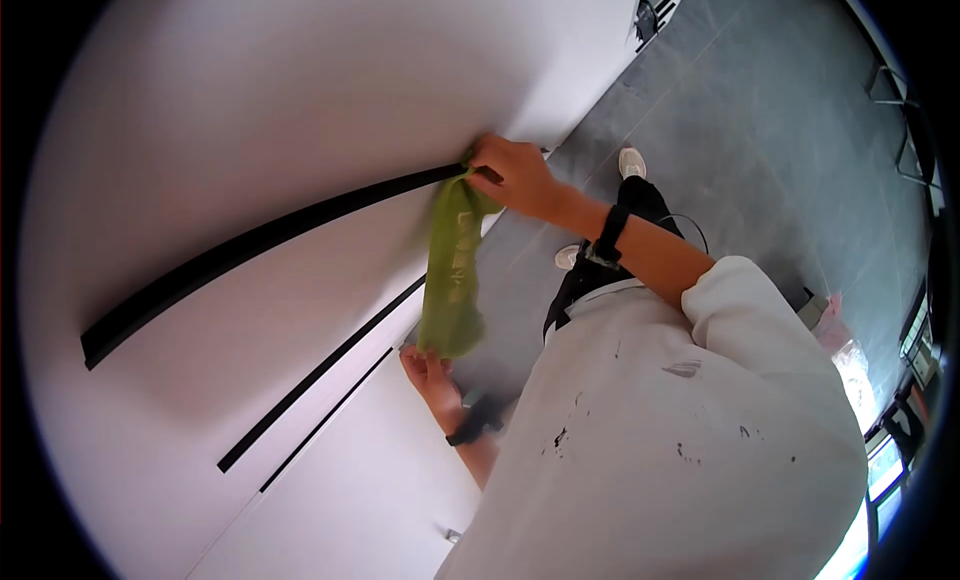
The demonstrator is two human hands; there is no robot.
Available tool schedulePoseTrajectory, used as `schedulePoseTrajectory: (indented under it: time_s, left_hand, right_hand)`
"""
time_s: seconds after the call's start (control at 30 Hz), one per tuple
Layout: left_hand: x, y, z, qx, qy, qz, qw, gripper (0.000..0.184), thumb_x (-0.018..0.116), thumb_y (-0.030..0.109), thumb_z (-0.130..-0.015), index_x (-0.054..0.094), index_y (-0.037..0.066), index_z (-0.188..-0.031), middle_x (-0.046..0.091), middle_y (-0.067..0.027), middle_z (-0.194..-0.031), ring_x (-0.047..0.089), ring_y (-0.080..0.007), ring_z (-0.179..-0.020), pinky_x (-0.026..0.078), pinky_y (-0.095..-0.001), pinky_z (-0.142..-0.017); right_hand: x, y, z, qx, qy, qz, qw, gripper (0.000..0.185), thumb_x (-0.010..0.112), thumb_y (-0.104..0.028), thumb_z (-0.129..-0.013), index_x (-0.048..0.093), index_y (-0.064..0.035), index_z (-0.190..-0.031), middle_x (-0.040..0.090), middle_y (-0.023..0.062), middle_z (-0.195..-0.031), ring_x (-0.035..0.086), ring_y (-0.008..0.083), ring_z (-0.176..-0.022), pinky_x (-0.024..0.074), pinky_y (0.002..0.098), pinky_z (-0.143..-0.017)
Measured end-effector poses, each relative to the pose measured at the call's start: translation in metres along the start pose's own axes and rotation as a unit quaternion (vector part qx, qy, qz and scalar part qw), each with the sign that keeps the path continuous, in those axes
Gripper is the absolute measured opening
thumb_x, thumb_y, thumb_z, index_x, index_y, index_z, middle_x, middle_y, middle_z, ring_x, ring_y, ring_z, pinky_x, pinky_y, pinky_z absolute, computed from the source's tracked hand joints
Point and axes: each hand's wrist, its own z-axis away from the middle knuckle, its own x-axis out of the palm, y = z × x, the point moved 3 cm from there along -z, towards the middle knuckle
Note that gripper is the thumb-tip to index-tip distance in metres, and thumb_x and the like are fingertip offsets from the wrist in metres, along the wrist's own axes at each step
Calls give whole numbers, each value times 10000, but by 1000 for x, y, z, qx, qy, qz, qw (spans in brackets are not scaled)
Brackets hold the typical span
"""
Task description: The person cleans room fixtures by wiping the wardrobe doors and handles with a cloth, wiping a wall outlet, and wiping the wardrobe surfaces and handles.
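Note:
A thin, see-through green plastic bag with pale printing hangs stretched between my two hands. My right hand is closed on its gathered upper end, right beside the end of a long black strip on the white panel. Whether the bag is fastened to that strip is hidden by my fingers. At the bag's lower edge, my left hand pinches the plastic between thumb and fingers. Dark bands circle both my wrists.
White panel fronts fill the left side, with a second black strip and a thinner black strip lower down. Grey tiled floor spreads to the right. A pink and clear plastic item lies behind my body.

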Motion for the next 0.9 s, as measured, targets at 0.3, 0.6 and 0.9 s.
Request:
schedulePoseTrajectory:
  time_s: [0.3,0.6,0.9]
  left_hand:
    - [29,21,-7,62,-54,-53,995,126,522,55,-929,400,87,-919,440,12,-715,387,-57,-573,307,-212,-507]
    - [-4,45,29,222,73,25,972,152,563,79,-907,425,89,-971,489,2,-810,439,-64,-630,338,-210,-504]
    - [-33,116,69,369,212,110,898,394,543,54,-904,390,47,-1267,556,-45,-976,495,-104,-792,407,-233,-652]
  right_hand:
    - [3,37,21,98,-60,32,993,169,656,-145,-777,535,-47,-844,565,105,-852,593,315,-687,474,402,-595]
    - [-9,-35,-22,109,-56,4,992,196,726,-110,-745,568,-42,-839,601,85,-771,622,197,-658,501,297,-603]
    - [-53,-252,-158,-71,53,-161,983,146,739,-47,-741,624,-23,-827,596,-3,-674,531,48,-595,460,210,-540]
